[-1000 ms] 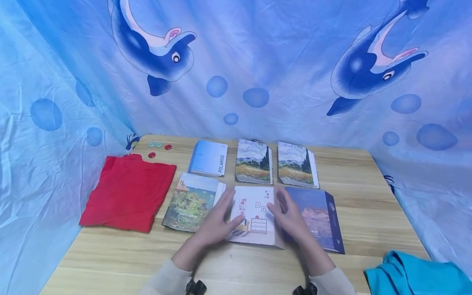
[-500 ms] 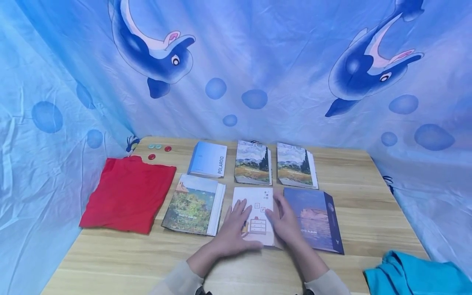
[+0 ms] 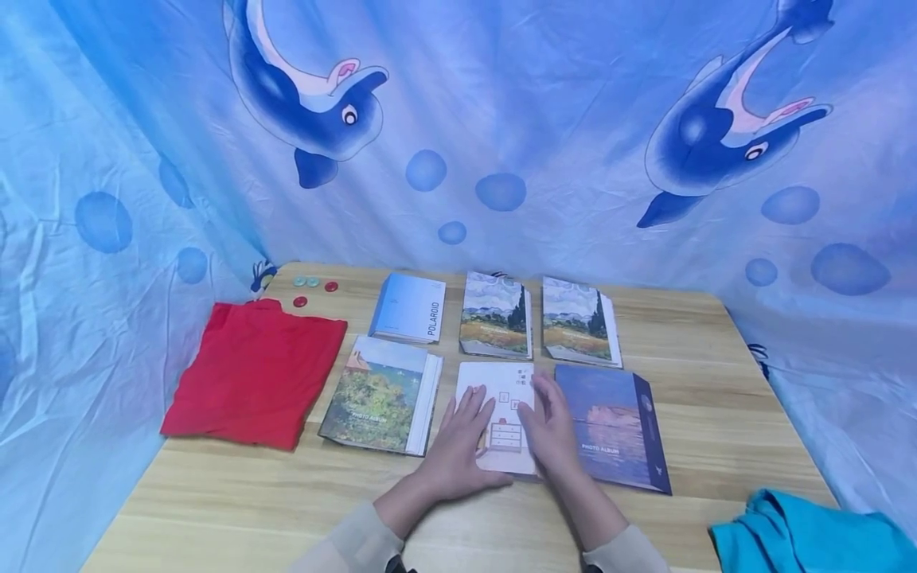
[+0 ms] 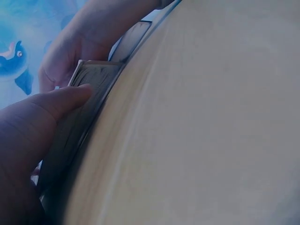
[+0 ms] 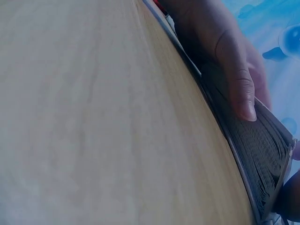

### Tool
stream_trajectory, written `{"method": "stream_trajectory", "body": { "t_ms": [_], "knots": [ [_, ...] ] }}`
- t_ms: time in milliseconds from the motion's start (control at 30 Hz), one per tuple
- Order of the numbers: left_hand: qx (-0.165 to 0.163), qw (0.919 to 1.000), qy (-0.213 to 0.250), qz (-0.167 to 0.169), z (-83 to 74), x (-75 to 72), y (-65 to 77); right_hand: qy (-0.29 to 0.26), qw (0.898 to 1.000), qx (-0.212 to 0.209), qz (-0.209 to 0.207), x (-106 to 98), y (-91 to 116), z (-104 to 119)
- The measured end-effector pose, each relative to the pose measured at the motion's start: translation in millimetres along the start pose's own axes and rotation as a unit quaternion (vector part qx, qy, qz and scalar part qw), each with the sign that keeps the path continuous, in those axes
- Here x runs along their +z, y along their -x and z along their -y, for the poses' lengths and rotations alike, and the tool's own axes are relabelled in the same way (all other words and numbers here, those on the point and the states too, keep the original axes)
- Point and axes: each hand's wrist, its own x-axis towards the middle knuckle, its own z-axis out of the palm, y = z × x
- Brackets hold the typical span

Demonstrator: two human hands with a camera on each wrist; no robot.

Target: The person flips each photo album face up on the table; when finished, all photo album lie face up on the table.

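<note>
A white photo album (image 3: 505, 436) with a line-drawn chest of drawers on its cover lies in the front row, between two other albums. My left hand (image 3: 458, 455) rests on its left part, fingers spread fairly straight over the cover. The left thumb lies along the near edge, against the page ends (image 5: 260, 150) in the right wrist view. Around the right edge my right hand (image 3: 555, 434) holds the album, thumb toward the cover and fingers bent beside it. In the left wrist view the right hand's fingertips are partly hidden behind the album.
Left stands a green landscape album (image 3: 376, 398); right, a purple one (image 3: 609, 430). Behind are a blue POLAROID album (image 3: 408, 306) and two matching landscape albums (image 3: 494, 314). A red cloth (image 3: 254, 374), several buttons (image 3: 300, 302) and a teal cloth (image 3: 809, 533) lie on the wooden table (image 3: 236, 509).
My left hand has shifted from the album's left side onto its cover, with the thumb now at the near edge. The right hand stays at the right edge, having moved only slightly.
</note>
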Motion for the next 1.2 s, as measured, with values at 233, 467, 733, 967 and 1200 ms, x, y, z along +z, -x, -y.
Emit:
{"method": "stream_trajectory", "body": {
  "t_ms": [233, 467, 733, 967, 1200],
  "knots": [
    [-0.015, 0.9998, 0.006, -0.015, -2.9, -1.3, 6.8, 0.034, 0.999, 0.009, 0.021, -7.2, 5.2, 3.7],
    [-0.029, 0.9988, 0.036, -0.018, -4.6, -5.3, 9.4, 0.132, 0.987, 0.045, 0.080, -23.6, 24.1, 10.8],
    [-0.045, 0.9955, 0.081, -0.018, -1.5, -8.1, 15.3, 0.041, 0.985, 0.016, 0.167, -38.6, 37.5, 3.4],
    [-0.049, 0.9901, 0.130, -0.018, -3.0, -12.9, 17.7, 0.027, 0.984, 0.009, 0.173, -40.2, 42.1, 5.7],
    [-0.039, 0.9893, 0.139, -0.023, -4.6, -16.3, 16.2, 0.070, 0.987, -0.048, 0.140, -39.5, 45.6, 11.7]
  ]
}}
